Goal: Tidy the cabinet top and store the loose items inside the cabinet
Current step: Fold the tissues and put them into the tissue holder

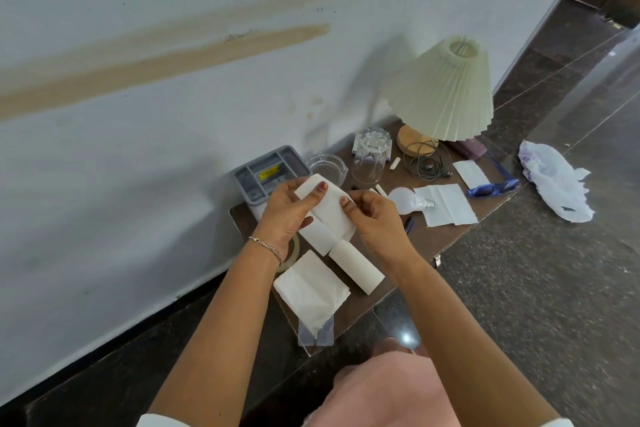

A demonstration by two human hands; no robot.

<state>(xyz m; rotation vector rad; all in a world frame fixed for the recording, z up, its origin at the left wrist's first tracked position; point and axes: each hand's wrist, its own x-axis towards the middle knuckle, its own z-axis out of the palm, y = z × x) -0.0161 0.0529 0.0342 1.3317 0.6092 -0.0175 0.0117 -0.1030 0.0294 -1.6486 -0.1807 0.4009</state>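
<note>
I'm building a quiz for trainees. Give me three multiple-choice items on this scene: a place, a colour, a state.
1. Where does the light bulb lie? A on the floor; B on the cabinet top; C inside the glass.
2. What colour is the organiser tray? A red; B grey; C green.
3. What are the left hand and right hand doing? A hanging empty; B lifting the lamp; C holding folded white paper.
Answers: 1 B, it lies on the brown top beside a napkin. 2 B, its walls are grey. 3 C, both grip it.
</note>
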